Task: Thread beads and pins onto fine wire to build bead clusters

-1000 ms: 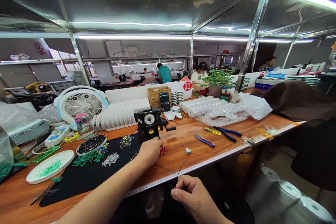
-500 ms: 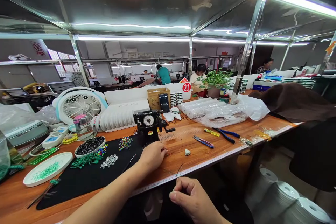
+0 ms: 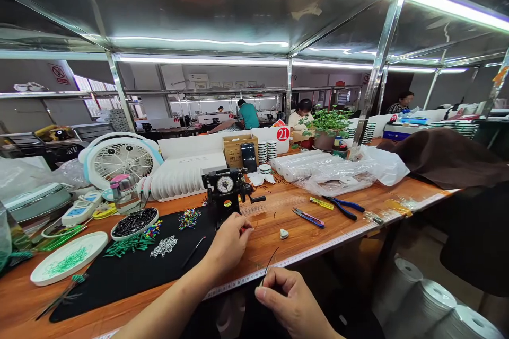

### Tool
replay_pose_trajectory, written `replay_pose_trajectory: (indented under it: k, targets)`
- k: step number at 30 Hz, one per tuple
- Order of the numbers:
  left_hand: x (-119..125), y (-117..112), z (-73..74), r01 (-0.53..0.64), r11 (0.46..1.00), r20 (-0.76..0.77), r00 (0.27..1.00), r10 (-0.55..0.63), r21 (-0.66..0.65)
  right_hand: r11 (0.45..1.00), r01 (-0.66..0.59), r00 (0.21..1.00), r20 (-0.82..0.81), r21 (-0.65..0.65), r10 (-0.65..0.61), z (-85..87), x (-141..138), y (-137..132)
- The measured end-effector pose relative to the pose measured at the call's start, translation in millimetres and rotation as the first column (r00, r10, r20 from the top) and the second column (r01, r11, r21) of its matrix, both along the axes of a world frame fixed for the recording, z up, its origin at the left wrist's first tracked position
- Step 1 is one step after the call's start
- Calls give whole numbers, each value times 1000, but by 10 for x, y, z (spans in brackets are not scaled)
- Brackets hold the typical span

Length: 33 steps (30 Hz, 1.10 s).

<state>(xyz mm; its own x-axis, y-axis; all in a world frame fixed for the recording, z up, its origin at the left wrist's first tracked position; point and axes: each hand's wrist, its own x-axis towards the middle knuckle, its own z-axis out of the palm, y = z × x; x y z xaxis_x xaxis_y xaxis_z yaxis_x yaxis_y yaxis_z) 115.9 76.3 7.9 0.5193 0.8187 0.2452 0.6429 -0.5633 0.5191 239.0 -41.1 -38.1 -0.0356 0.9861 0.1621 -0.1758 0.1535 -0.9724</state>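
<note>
Right hand [image 3: 292, 302] pinches a thin, dark, slightly curved wire [image 3: 271, 260], tip up. Left hand [image 3: 228, 241]: my fingertips closed, contents unclear.

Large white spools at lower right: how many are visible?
3 large white spools, lower right below the wooden bench: far, middle, nearest. More may lie outside the frame.

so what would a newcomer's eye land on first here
Probably the black tabletop machine with a round white dial, mid-bench, with the left hand right in front of it. At the near table edge the right hand pinches a thin dark wire. Left of that, a black mat strewn with small coloured beads lies before a white round fan.
</note>
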Motion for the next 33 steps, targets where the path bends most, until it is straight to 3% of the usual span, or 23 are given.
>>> replay_pose_trajectory:
  k: [3,5,7,10,14,21,25,30,33]
  targets:
    - [-152,-156,157,63,960,241,971,4,-273,994,71,997,-14,88,-70,93,43,85]
    - [-280,-277,250,176,845,422,905,64,-505,991,66,996,-71,118,-58,177,42,147]
    - [-410,-381,305,272,736,522,843,128,-619,992,9,989,-146,127,10,251,0,199]
    - [-582,-472,299,359,645,572,807,150,-675,983,-156,945,-275,93,176,318,-125,242]
    - [-753,-522,214,397,600,582,800,145,-695,936,-348,857,-384,60,343,350,-293,236]
    - [-904,-681,224,573,463,728,617,300,-676,931,-362,855,-384,39,348,352,-406,228]
    - [-913,-732,183,586,457,742,560,369,-669,934,-357,858,-393,11,333,359,-448,233]
    - [-885,-729,67,557,557,787,480,389,-615,936,-352,883,-331,6,334,264,-479,249]
    - [-892,-728,67,560,586,809,455,373,-585,938,-347,898,-282,20,338,182,-483,263]
